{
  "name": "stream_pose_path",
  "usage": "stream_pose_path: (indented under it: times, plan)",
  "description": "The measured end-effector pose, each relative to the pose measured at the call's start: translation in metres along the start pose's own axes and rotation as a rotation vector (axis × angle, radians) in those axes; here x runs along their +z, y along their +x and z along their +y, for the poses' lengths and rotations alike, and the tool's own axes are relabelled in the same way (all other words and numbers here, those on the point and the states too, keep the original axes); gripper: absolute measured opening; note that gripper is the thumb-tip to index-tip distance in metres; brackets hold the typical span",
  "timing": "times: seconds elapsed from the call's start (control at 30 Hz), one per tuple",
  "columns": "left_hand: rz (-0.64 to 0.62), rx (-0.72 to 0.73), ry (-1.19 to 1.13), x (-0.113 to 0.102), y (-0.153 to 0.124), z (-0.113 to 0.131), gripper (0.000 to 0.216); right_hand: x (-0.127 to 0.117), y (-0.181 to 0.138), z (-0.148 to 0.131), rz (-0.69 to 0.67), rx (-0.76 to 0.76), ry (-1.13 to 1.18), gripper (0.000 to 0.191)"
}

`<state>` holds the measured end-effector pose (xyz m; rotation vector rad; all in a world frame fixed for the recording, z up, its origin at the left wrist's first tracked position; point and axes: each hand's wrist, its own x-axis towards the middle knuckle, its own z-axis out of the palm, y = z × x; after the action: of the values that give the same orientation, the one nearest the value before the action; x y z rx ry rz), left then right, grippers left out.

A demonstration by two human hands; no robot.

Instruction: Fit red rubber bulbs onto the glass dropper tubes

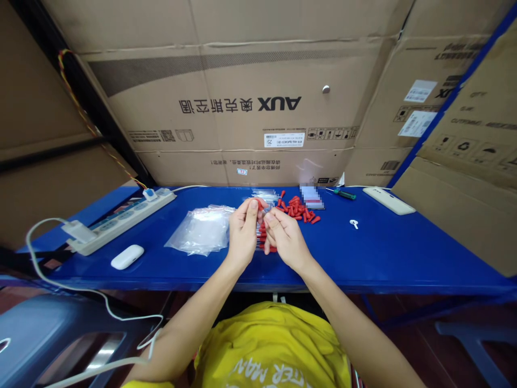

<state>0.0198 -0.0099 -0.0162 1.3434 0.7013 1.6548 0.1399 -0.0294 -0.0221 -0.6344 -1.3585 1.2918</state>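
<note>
My left hand pinches a red rubber dropper bulb between thumb and fingers. Close against it, my right hand is closed on a thin clear glass tube, whose end meets or nearly meets the bulb; the fingers hide the joint. Beneath and between the hands lies a row of droppers with red bulbs, partly covered. Loose red bulbs are heaped just beyond my right hand. Behind the hands rest several bare glass tubes.
Clear plastic bags lie left of my hands on the blue table. Farther left are a white earbud case and a power strip. To the right: a screwdriver, an earbud and a phone. Cardboard walls the back.
</note>
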Motion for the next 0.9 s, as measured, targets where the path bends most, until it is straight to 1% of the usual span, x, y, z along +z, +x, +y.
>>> stream_pose_path:
  times: [0.07, 0.1, 0.23, 0.33, 0.43, 0.6, 0.77, 0.9]
  plan:
    - [-0.011, -0.040, -0.069, 0.003, -0.002, 0.000, 0.037, 0.004, -0.001, -0.005, 0.025, -0.016, 0.091, 0.046]
    - [-0.017, -0.057, -0.100, 0.004, -0.002, 0.001, 0.038, 0.006, -0.001, -0.008, 0.018, 0.001, 0.151, 0.046]
    - [-0.048, -0.114, -0.207, 0.008, 0.000, 0.007, 0.044, 0.002, 0.000, -0.019, -0.101, 0.190, 0.360, 0.047]
    - [-0.100, -0.165, -0.255, 0.007, 0.003, 0.012, 0.047, -0.007, 0.002, -0.024, -0.159, 0.260, 0.426, 0.045]
    - [-0.138, -0.168, -0.236, 0.003, 0.006, 0.013, 0.044, -0.015, 0.004, -0.027, -0.186, 0.285, 0.444, 0.045]
    - [-0.165, -0.098, -0.082, -0.006, 0.009, 0.008, 0.033, -0.023, 0.004, -0.030, -0.249, 0.323, 0.436, 0.043]
    - [-0.174, -0.058, -0.136, -0.010, 0.015, 0.013, 0.038, -0.027, 0.004, -0.031, -0.307, 0.362, 0.432, 0.042]
    - [-0.150, -0.031, -0.118, -0.014, 0.020, 0.020, 0.033, -0.025, 0.004, -0.029, -0.322, 0.338, 0.403, 0.041]
